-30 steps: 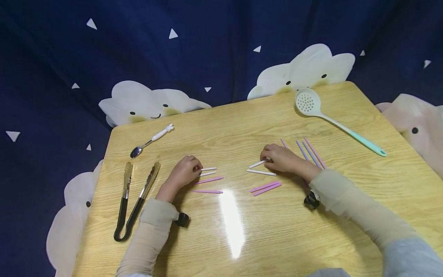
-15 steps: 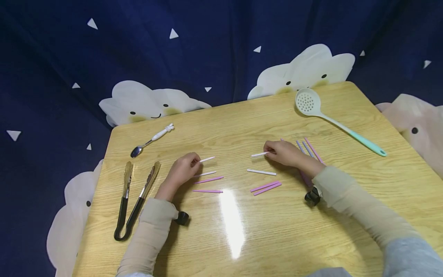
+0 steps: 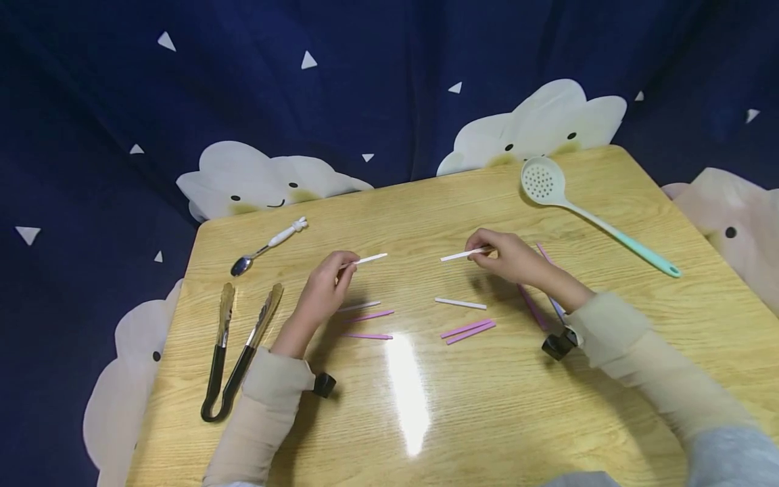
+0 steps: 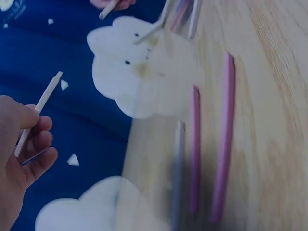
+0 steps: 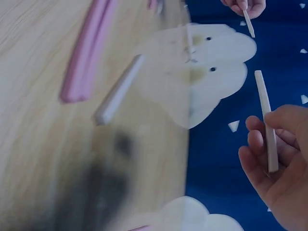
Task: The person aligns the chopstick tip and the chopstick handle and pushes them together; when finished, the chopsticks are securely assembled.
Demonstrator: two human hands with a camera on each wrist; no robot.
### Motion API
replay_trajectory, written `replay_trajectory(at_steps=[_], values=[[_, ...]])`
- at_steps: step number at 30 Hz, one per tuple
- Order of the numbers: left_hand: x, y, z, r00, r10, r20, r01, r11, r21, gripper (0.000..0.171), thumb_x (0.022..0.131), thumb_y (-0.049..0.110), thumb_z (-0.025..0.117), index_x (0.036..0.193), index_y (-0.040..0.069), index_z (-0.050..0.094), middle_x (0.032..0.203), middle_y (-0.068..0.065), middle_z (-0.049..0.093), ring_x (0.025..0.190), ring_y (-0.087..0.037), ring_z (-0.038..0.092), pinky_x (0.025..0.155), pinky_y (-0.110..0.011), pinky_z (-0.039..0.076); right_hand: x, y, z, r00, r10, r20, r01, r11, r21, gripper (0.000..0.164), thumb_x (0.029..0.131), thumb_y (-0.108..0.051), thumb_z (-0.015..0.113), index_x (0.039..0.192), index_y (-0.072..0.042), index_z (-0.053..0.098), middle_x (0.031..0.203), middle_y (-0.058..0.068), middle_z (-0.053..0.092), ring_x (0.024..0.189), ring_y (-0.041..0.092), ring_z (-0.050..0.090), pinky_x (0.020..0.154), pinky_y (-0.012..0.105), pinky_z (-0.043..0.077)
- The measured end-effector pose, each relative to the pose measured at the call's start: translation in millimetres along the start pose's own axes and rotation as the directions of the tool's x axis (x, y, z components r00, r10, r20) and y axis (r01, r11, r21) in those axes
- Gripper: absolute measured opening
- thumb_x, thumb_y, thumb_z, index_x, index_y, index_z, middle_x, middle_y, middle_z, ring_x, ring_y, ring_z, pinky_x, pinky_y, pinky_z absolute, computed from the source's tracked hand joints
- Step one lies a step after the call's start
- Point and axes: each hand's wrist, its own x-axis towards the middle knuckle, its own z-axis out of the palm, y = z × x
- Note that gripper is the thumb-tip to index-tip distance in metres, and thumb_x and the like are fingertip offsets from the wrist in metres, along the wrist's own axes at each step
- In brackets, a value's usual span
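A: What lies nearest, low in the frame?

B: Bare worktop point(image 3: 487, 419) with a bright glare, and both sleeves coming in from the bottom edge. Just above, left of centre, lie two pink sticks point(image 3: 367, 325) and a white one; right of centre lie a pink pair point(image 3: 467, 330) and a white stick point(image 3: 460, 303).

A: And the hands?

B: The left hand point(image 3: 325, 289), left of centre, pinches a white stick point(image 3: 368, 260) between thumb and fingertips, raised off the wood and pointing right. The right hand point(image 3: 508, 256), right of centre, pinches another white stick point(image 3: 462, 255), pointing left. The two sticks' free ends face each other, apart.

A: Anything beside them?

B: Black-handled tongs point(image 3: 234, 352) lie at the left edge of the worktop, a small spoon point(image 3: 266, 246) above them. More pink and blue sticks point(image 3: 544, 297) lie partly hidden under the right forearm.

A: Farthest off?

B: A pale slotted ladle point(image 3: 587, 213) with a teal handle at upper right, then the dark blue cloud-print cloth point(image 3: 365, 88).
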Motion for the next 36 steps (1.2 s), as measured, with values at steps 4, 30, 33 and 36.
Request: replay_trajectory(at_steps=[4,30,33,36], values=[[1.9,16.7,-3.8,0.995,0.082,-0.062,-0.083,0.997,-0.011,0.017,0.088,0.0,0.051,0.104,-0.001,0.058,0.084,-0.008,0.055,0.064,-0.012,0.045,0.054,-0.025,0.04,-1,-13,-4,0.998,-0.036,-0.052,0.038,0.998,0.041,0.008,0.083,0.0,0.059,0.088,-0.006,0.058,0.081,0.002,0.061,0.077,0.012,0.056,0.071,0.029,0.047],[5.5,76.9,-6.0,0.962,0.176,-0.21,-0.213,0.962,-0.169,0.008,0.079,0.0,0.065,0.086,0.003,0.067,0.075,-0.004,0.062,0.053,-0.004,0.042,0.048,-0.017,0.038,-14,-66,-8,0.964,-0.199,-0.174,0.211,0.976,0.054,0.011,0.079,0.002,0.063,0.085,-0.006,0.063,0.074,-0.004,0.058,0.06,0.004,0.046,0.052,0.017,0.039],[6.2,78.6,-5.5,0.96,0.186,-0.212,-0.222,0.961,-0.165,0.008,0.078,0.001,0.066,0.086,0.002,0.067,0.075,-0.005,0.062,0.052,-0.005,0.042,0.047,-0.017,0.038,-14,-66,-6,0.961,-0.213,-0.177,0.228,0.971,0.069,0.011,0.078,0.004,0.063,0.085,-0.005,0.063,0.074,-0.003,0.058,0.061,0.003,0.046,0.052,0.016,0.04],[6.7,78.7,-4.2,0.958,0.189,-0.215,-0.225,0.961,-0.159,0.008,0.078,0.001,0.067,0.086,0.002,0.067,0.074,-0.005,0.062,0.052,-0.006,0.043,0.047,-0.017,0.038,-15,-65,-5,0.96,-0.213,-0.183,0.231,0.97,0.079,0.011,0.078,0.005,0.063,0.084,-0.004,0.063,0.074,-0.003,0.059,0.062,0.003,0.048,0.053,0.016,0.041]])
